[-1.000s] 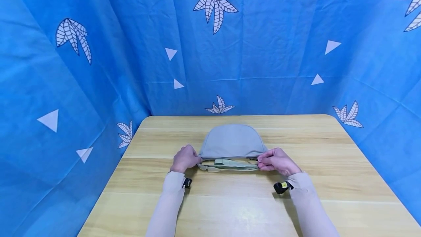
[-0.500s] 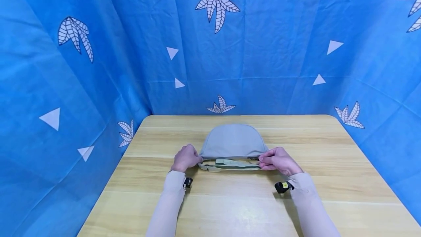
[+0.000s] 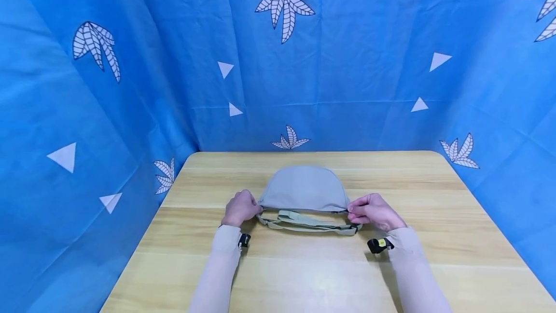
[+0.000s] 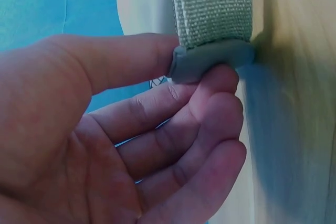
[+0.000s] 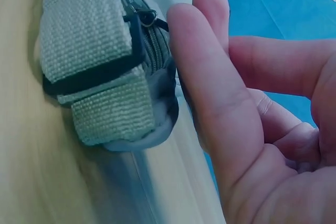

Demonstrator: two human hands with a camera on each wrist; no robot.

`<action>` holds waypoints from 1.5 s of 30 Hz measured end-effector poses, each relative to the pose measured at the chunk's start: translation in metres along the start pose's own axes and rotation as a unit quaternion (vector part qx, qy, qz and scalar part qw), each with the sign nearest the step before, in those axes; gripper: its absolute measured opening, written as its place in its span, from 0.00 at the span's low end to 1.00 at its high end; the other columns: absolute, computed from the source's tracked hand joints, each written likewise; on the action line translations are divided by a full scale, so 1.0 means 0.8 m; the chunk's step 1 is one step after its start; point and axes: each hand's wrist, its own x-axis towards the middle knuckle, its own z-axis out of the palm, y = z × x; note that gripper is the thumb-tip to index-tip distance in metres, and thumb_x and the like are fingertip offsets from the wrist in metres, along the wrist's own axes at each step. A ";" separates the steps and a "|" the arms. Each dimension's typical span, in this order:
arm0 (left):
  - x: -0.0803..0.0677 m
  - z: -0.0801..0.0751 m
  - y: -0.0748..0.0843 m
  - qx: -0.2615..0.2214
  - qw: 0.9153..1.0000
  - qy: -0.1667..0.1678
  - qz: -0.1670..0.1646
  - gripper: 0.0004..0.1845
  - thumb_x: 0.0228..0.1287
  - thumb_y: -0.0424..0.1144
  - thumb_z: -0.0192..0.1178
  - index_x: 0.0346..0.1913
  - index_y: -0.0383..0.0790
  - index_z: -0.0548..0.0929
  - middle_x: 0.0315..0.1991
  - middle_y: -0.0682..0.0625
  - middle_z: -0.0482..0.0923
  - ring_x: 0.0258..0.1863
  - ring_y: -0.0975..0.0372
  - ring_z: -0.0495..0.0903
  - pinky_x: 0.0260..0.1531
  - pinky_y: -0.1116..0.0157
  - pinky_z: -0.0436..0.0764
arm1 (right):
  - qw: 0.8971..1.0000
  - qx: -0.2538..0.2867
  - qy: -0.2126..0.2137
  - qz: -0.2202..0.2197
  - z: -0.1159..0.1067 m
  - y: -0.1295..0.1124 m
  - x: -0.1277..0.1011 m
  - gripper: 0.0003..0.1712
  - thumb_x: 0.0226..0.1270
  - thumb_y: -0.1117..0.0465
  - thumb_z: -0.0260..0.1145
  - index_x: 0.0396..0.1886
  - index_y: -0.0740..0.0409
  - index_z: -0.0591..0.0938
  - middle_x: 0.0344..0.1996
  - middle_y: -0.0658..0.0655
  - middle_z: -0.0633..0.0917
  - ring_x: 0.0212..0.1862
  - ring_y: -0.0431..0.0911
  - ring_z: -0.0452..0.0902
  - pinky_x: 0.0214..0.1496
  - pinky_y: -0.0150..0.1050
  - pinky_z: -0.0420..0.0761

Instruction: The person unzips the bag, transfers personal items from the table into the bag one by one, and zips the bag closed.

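A grey belt bag lies on the wooden table, its curved side toward the back wall. Along its front edge runs a pale green webbing strap. My left hand is at the bag's left end; in the left wrist view its thumb and fingers pinch the grey end tab below the webbing. At the other end, my right hand pinches the dark zipper pull between thumb and finger. Beside it, the right wrist view shows the zipper and a black strap slider.
The wooden table extends in front of the bag and to both sides. Blue patterned cloth hangs behind and at both sides. A black band with a small device sits on the right wrist, and another black device on the left.
My right hand has moved slightly right, and the strap's right end with its dark slider now shows below it. The bag and my left hand have shifted slightly left.
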 end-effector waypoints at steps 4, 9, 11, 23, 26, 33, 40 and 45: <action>0.000 0.001 0.000 -0.003 1.000 -0.001 -0.004 0.16 0.59 0.45 0.74 0.18 0.44 0.85 0.26 0.51 0.81 0.24 0.60 0.75 0.23 0.64 0.70 | 1.000 -0.002 -0.009 0.003 -0.005 -0.002 -0.002 0.21 0.72 0.74 0.61 0.58 0.89 0.72 0.32 0.57 0.90 0.35 0.42 0.89 0.45 0.34 0.88; 0.000 0.000 -0.001 -0.007 1.000 -0.001 -0.002 0.17 0.59 0.44 0.74 0.16 0.42 0.84 0.22 0.52 0.80 0.22 0.60 0.74 0.22 0.63 0.69 | 1.000 0.004 -0.014 0.004 -0.013 -0.003 -0.006 0.21 0.72 0.75 0.60 0.58 0.89 0.72 0.33 0.60 0.90 0.36 0.42 0.90 0.45 0.34 0.88; 0.000 0.000 -0.001 -0.008 1.000 0.000 -0.001 0.18 0.59 0.44 0.74 0.16 0.42 0.83 0.21 0.52 0.78 0.21 0.60 0.73 0.22 0.63 0.69 | 1.000 0.003 -0.017 0.002 -0.016 -0.003 -0.007 0.20 0.73 0.75 0.59 0.57 0.89 0.73 0.34 0.60 0.90 0.36 0.43 0.90 0.46 0.34 0.88; 0.002 0.001 0.001 -0.007 1.000 -0.006 -0.013 0.19 0.59 0.44 0.74 0.15 0.41 0.84 0.21 0.52 0.78 0.20 0.60 0.73 0.22 0.64 0.69 | 1.000 -0.003 -0.021 0.008 -0.033 0.000 -0.015 0.21 0.72 0.74 0.60 0.58 0.87 0.74 0.35 0.60 0.90 0.38 0.44 0.90 0.47 0.35 0.88; 0.002 0.002 0.001 -0.008 1.000 -0.010 -0.010 0.19 0.60 0.44 0.74 0.15 0.42 0.84 0.21 0.52 0.78 0.20 0.61 0.72 0.22 0.64 0.69 | 1.000 -0.007 -0.024 0.009 -0.039 0.001 -0.017 0.21 0.72 0.74 0.60 0.58 0.87 0.73 0.35 0.59 0.90 0.39 0.44 0.90 0.47 0.35 0.88; 0.000 0.001 0.001 -0.007 1.000 -0.004 -0.008 0.18 0.60 0.44 0.74 0.15 0.42 0.84 0.22 0.51 0.80 0.21 0.60 0.73 0.22 0.63 0.69 | 1.000 0.002 -0.030 0.006 -0.052 0.003 -0.020 0.20 0.74 0.72 0.61 0.58 0.86 0.74 0.35 0.59 0.91 0.38 0.44 0.91 0.48 0.36 0.88; 0.000 0.002 0.003 -0.017 1.000 -0.008 -0.015 0.18 0.59 0.44 0.74 0.16 0.41 0.84 0.20 0.52 0.79 0.19 0.61 0.72 0.21 0.65 0.68 | 1.000 -0.007 -0.025 0.005 -0.060 0.003 -0.029 0.21 0.74 0.71 0.61 0.58 0.86 0.74 0.36 0.58 0.92 0.38 0.42 0.91 0.45 0.33 0.87; 0.001 0.003 0.003 -0.021 1.000 -0.005 -0.010 0.18 0.60 0.43 0.74 0.16 0.39 0.84 0.15 0.54 0.74 0.17 0.63 0.69 0.19 0.66 0.66 | 0.999 -0.002 -0.031 0.006 -0.063 0.000 -0.034 0.21 0.74 0.71 0.61 0.58 0.85 0.74 0.37 0.58 0.92 0.38 0.42 0.91 0.45 0.32 0.87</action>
